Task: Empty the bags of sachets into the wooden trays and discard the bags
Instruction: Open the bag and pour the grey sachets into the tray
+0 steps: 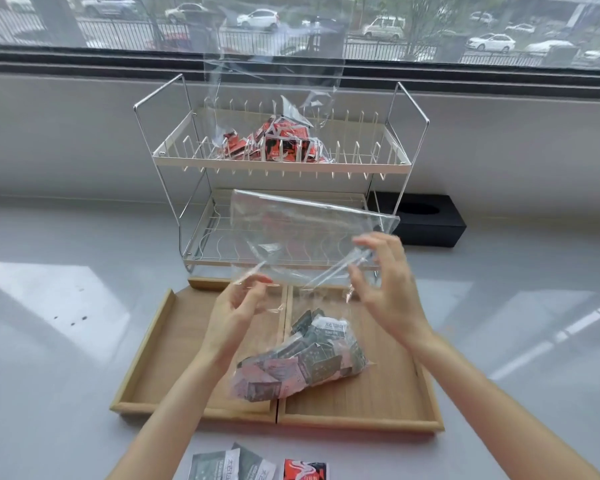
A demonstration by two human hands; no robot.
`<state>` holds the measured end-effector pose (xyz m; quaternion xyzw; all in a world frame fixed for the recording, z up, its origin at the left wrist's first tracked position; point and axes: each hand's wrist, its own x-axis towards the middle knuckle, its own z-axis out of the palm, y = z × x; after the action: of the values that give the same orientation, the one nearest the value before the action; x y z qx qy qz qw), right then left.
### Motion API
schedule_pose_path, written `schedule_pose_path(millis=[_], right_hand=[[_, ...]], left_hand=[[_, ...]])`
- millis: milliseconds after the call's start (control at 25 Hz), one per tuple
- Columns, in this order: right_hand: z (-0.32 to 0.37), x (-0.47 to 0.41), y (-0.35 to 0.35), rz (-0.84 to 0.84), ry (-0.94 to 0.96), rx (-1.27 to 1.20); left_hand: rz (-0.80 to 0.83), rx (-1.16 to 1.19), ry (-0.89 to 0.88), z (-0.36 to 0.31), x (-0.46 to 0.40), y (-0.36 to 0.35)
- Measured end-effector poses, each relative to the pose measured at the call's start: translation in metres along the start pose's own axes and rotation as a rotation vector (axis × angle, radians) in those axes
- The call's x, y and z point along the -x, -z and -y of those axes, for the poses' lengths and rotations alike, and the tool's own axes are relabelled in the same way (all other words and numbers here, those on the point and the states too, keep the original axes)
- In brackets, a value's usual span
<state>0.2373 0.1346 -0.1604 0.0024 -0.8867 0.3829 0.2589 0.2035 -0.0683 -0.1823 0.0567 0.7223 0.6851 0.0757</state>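
Note:
A clear plastic bag [302,233] hangs in the air above two wooden trays. My left hand [238,311] pinches its lower left edge and my right hand [383,282] pinches its lower right edge. One sachet shows inside it near the left. A second bag full of grey and pink sachets [298,358] lies across the seam between the left wooden tray [153,355] and the right wooden tray [395,386]. A third bag with red sachets [278,143] stands on the top shelf of a white wire rack [402,161].
Loose grey sachets [222,464] and a red sachet [303,469] lie at the table's near edge. A black box [426,220] sits behind the rack to the right. The rack stands right behind the trays, under a window.

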Motion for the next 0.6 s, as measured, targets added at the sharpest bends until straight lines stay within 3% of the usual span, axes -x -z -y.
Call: schedule_pose_path(millis=[80, 200, 360, 600], right_hand=[[0.014, -0.026, 0.007, 0.004, 0.118, 0.097], [0.028, -0.054, 0.013, 0.133, 0.121, 0.218], [0.034, -0.067, 0.016, 0.232, 0.021, 0.116], [0.038, -0.061, 0.015, 0.210, 0.044, 0.065]], left_hand=[[0.011, 0.048, -0.053, -0.008, -0.002, 0.001], [0.077, 0.089, -0.120, -0.014, -0.001, 0.001], [0.122, 0.127, -0.154, -0.026, -0.003, 0.003], [0.012, 0.075, -0.258, -0.054, -0.014, 0.004]])
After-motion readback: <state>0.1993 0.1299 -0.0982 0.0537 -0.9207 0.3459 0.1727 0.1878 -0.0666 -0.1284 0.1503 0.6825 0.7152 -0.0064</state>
